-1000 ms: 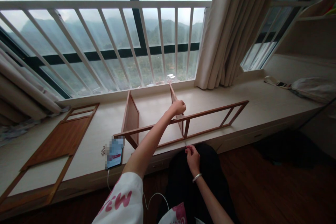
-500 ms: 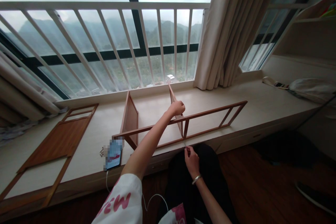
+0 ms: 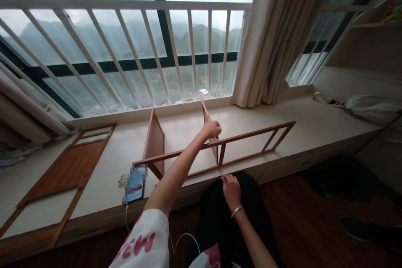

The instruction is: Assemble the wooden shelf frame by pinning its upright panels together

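A brown wooden frame [image 3: 251,135] stands on its long edge on the window ledge, with an upright end panel [image 3: 155,141] at its left. My left hand [image 3: 212,129] reaches over the top rail, closed around the upper edge of the middle wooden panel [image 3: 206,114]. Below the frame's front edge, my right hand [image 3: 231,189] has its fingers bent round a thin metal tool like a hex key [image 3: 221,172]. Its thin shaft points at the bottom rail under the middle post; the tip is too small to make out. Most of the tool is hidden by the fingers.
A flat wooden panel frame [image 3: 67,163] lies at the left of the ledge [image 3: 270,113]. Beside the end panel are a phone [image 3: 135,184] with a white cable [image 3: 185,234] and small hardware [image 3: 120,181]. White railing [image 3: 125,5] and a curtain [image 3: 257,50] stand behind.
My right hand turns slightly at the tool, its fingers shifting from a pinch to a flatter curl. The left hand keeps its hold and the frame stays put. A dark shoe has appeared at lower right.
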### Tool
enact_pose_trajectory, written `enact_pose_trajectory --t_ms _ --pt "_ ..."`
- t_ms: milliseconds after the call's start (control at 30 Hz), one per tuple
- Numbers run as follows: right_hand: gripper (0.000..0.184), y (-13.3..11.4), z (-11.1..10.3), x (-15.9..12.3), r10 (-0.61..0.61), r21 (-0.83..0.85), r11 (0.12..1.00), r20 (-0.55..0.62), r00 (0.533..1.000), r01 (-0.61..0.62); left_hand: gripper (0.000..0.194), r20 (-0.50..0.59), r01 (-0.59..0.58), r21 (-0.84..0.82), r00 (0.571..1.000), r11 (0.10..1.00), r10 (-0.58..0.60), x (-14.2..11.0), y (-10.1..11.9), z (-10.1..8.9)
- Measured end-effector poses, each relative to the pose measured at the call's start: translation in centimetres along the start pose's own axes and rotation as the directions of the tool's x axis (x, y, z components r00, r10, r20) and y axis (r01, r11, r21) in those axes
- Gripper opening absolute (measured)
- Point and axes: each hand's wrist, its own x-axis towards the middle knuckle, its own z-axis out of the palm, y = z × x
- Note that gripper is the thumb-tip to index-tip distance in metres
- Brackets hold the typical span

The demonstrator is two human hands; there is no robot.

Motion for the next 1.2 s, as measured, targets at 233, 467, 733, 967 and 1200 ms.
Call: enact_pose_trajectory --t_ms 233,467,733,967,1200 --pt "0.021 0.0 0.0 0.2 0.002 -0.009 1.000 -0.001 1.000 -0.002 0.029 0.012 0.020 -0.020 1.000 1.000 -0.020 -0.2 0.1 -0.1" --pt "0.018 0.1 -0.9 0.7 -0.022 -0.040 0.999 0.003 1.000 0.022 0.031 0.008 0.020 -0.021 1.000 1.000 -0.019 -0.1 0.0 0.0" --pt "0.022 0.0 -0.7 0.3 -0.016 -0.050 0.999 0.002 1.000 0.016 0.029 -0.011 0.025 0.021 1.000 0.999 -0.025 -0.1 0.0 0.0" --pt "0.024 -0.3 -0.2 0.0 0.071 0.053 0.996 -0.022 0.997 -0.070 0.029 0.012 0.014 0.001 1.000 1.000 -0.014 -0.1 -0.2 -0.1" --pt "0.017 -0.1 1.5 0.4 0.324 0.539 0.781 0.080 0.943 -0.314 0.029 0.015 0.043 -0.016 0.999 0.999 -0.043 -0.3 0.0 -0.4"
